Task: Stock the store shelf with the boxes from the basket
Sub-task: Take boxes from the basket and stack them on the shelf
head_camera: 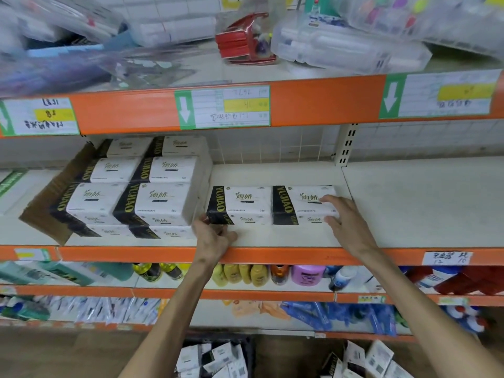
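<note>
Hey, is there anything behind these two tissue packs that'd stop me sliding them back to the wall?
Nothing visible does. Behind the left pack and the right pack the shelf lies bare up to the tiled wall. The stacked packs stand to their left, beside them, not behind.

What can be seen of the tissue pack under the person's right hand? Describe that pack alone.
The tissue pack is a white film-wrapped block with a black band at its left end bearing gold YUJIAO lettering. It lies flat on the pale shelf, close beside a twin pack. The right hand holds its right end, fingers on top, thumb in front.
</note>
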Available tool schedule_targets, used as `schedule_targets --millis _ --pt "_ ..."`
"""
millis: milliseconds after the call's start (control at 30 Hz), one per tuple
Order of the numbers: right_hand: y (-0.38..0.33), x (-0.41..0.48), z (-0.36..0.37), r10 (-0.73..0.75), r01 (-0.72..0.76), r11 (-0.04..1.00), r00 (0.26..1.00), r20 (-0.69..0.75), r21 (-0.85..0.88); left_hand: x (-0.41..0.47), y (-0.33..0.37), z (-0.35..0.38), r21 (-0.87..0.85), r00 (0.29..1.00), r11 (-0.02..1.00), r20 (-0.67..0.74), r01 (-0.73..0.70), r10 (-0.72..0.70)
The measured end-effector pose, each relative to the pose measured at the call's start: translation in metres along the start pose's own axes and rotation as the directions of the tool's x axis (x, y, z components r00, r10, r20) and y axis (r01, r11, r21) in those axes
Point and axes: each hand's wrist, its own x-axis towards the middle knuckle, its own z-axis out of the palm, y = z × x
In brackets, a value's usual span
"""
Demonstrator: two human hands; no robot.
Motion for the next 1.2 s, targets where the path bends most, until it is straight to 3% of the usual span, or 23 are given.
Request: schedule_targets --millis 267,467,633,733,1200 --pt "-0.006 0.002 0.006 0.008 -0.007 1.000 0.999 -0.042 0.019 0.009 -0.005 0.002 0.044 1.000 0.999 0.008 0.007 -0.007" --pt "-0.018 0.043 0.023 0.201 -0.163 0.965 0.962 -0.186 0.203 0.034 0.002 0.011 0.234 0.995 0.971 -0.100 0.047 -0.024" --pt "-0.013 0.074 0.036 0.205 -0.172 0.960 0.969 -0.136 0.219 0.064 0.009 0.013 0.382 0.993 0.920 -0.107 0.090 -0.053" --pt "-0.015 0.097 0.040 0.181 -0.159 0.962 0.980 -0.082 0.223 0.085 0.010 0.020 0.254 0.992 0.959 -0.061 0.123 -0.111" --pt "-0.020 0.138 0.035 0.197 -0.215 0.956 0.975 0.107 0.200 0.130 0.004 0.012 0.005 0.962 0.971 0.138 0.239 -0.237"
